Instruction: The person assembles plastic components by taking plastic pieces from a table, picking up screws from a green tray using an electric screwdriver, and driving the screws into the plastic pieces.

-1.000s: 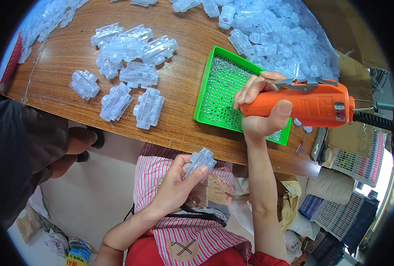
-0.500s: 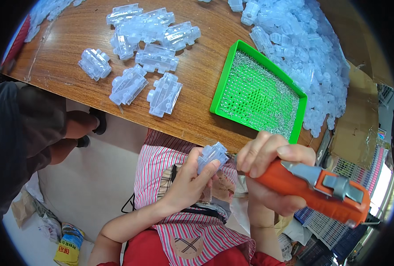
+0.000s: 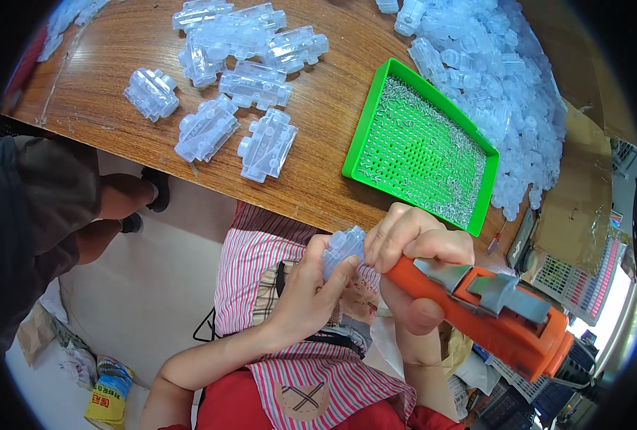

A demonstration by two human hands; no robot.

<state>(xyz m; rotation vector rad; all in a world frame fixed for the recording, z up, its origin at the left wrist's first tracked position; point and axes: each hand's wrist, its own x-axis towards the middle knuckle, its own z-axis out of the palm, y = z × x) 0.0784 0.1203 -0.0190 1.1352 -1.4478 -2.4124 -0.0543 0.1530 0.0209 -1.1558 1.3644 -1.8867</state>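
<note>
My left hand [image 3: 308, 290] grips a small clear plastic casing [image 3: 343, 251] between thumb and fingers, just off the table's near edge. Wrapped round an orange electric screwdriver [image 3: 487, 308] with a grey lever is my right hand [image 3: 419, 251]. Its front end points at the right side of the casing, where my right fingers hide the tip; whether it touches I cannot tell. Beyond my right hand, a green perforated tray [image 3: 352, 147] holds many small silver screws [image 3: 455, 129]. Several similar clear casings [image 3: 268, 145] lie on the wooden table [image 3: 318, 129] at the left.
A large heap of clear plastic parts [image 3: 476, 79] covers the table's right side, beside cardboard [image 3: 573, 201]. A small screwdriver [image 3: 497, 238] lies near the tray's corner. Another person's legs [image 3: 53, 201] stand at the left. A cord trails from the orange tool's rear.
My right hand has brought the orange screwdriver leftward, up to the casing. My left hand still holds the casing, nearly in place. The view has shifted slightly.
</note>
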